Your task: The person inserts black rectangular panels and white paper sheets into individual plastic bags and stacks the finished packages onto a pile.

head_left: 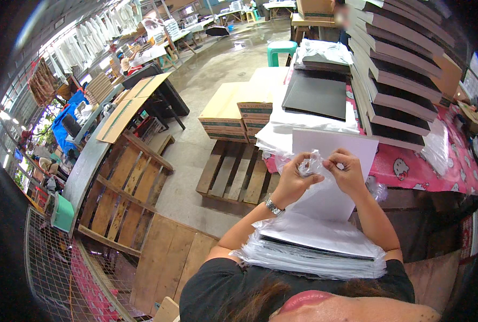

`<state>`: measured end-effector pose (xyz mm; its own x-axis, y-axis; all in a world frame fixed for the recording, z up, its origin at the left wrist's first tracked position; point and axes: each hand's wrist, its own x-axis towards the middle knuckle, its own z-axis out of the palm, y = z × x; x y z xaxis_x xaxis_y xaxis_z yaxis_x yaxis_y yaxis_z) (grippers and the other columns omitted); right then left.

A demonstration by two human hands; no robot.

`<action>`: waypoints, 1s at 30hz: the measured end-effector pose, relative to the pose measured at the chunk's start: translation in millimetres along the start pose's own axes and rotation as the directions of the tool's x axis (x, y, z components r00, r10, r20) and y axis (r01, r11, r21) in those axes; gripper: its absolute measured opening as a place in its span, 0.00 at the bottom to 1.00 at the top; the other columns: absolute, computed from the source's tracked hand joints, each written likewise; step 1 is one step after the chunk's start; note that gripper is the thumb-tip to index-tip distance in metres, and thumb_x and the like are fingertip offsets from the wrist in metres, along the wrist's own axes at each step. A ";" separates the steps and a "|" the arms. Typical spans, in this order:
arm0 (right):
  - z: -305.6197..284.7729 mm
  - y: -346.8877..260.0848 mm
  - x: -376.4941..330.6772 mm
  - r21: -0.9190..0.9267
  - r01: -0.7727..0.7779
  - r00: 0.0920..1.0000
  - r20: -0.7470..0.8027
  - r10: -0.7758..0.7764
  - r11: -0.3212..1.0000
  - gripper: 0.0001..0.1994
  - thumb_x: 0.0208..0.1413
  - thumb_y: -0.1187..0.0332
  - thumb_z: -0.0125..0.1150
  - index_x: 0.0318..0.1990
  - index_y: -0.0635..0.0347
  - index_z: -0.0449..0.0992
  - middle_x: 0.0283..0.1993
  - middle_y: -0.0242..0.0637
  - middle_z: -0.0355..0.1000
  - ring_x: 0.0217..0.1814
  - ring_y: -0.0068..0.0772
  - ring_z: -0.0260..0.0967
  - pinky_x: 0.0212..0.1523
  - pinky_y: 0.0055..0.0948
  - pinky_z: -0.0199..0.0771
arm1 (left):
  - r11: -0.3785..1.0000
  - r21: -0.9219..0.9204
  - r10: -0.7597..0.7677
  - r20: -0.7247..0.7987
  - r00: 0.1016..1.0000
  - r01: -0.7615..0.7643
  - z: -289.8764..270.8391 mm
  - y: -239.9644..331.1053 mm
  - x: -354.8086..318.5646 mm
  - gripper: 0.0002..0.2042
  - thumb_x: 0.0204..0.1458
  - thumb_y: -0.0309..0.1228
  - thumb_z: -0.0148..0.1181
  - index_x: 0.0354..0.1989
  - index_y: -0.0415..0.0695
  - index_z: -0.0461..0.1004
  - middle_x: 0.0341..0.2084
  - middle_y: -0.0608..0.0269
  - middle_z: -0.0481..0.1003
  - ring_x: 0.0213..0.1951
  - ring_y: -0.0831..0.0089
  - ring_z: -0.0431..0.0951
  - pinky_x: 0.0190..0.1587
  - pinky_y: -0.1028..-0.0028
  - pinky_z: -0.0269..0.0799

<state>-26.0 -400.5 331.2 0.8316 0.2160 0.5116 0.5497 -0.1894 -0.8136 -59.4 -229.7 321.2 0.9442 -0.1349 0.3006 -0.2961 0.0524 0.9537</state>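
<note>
Pinching the plastic in nearly closed fingers, the left hand sits just beside the right hand, whose fingers look closed on the plastic's right edge, with the board beneath both, its long axis running fore and aft.

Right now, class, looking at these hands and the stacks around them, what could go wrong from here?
1. The crumpled clear plastic bunched in the left hand might tear or crease further if pulled.
2. The pile of plastic sleeves lies between the forearms, so an elbow could nudge it and make it slide.
3. The tall stack of black-covered pads juts out unevenly; a bump might topple it.
</note>
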 end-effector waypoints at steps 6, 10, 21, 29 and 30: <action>10.2 -7.6 -1.2 0.488 -0.094 0.993 -0.014 0.115 0.868 0.05 0.52 0.71 0.60 0.33 0.64 0.75 0.20 0.28 0.67 0.21 0.20 0.64 0.24 0.19 0.65 | 0.983 -0.099 -0.156 0.002 0.988 0.156 1.4 3.3 -6.9 0.12 0.44 0.29 0.66 0.36 0.41 0.72 0.28 0.71 0.70 0.25 0.87 0.67 0.23 0.86 0.61; 4.1 8.1 -21.7 0.641 -0.436 0.896 0.243 0.373 0.631 0.05 0.51 0.74 0.60 0.36 0.63 0.75 0.21 0.30 0.68 0.23 0.20 0.66 0.26 0.21 0.67 | 0.987 -0.157 0.046 0.048 0.998 -0.038 -17.2 6.5 -7.7 0.08 0.49 0.32 0.62 0.30 0.43 0.72 0.26 0.70 0.69 0.24 0.85 0.68 0.22 0.85 0.62; -77.4 4.6 -26.4 0.750 -0.428 0.882 0.467 0.054 0.505 0.04 0.45 0.74 0.64 0.30 0.62 0.78 0.31 0.38 0.75 0.33 0.25 0.71 0.37 0.28 0.71 | 0.903 0.198 -0.429 0.395 0.812 0.381 -59.6 9.2 -46.5 0.20 0.49 0.39 0.60 0.45 0.38 0.71 0.38 0.58 0.75 0.36 0.74 0.75 0.38 0.76 0.70; -90.1 25.7 -40.9 0.868 -0.082 0.967 -0.048 0.248 0.490 0.11 0.48 0.70 0.62 0.40 0.57 0.72 0.37 0.35 0.73 0.33 0.27 0.72 0.35 0.28 0.75 | 0.905 0.378 -0.366 0.461 0.808 0.195 -65.4 28.2 -39.5 0.22 0.48 0.35 0.63 0.48 0.34 0.69 0.33 0.55 0.76 0.39 0.73 0.74 0.46 0.72 0.69; -91.4 26.6 -44.3 0.880 -0.174 0.936 0.008 0.351 0.443 0.11 0.48 0.71 0.62 0.40 0.57 0.72 0.36 0.34 0.73 0.33 0.27 0.72 0.34 0.28 0.75 | 0.926 0.358 -0.329 0.609 0.721 0.120 -56.7 16.8 -40.8 0.27 0.46 0.35 0.65 0.52 0.33 0.66 0.38 0.56 0.75 0.40 0.74 0.74 0.46 0.75 0.68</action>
<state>-41.0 -502.6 312.1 0.9711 0.1436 0.1908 0.0294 0.7210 -0.6923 -94.7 -167.3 324.5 0.6906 -0.7174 -0.0916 -0.2125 -0.3223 0.9225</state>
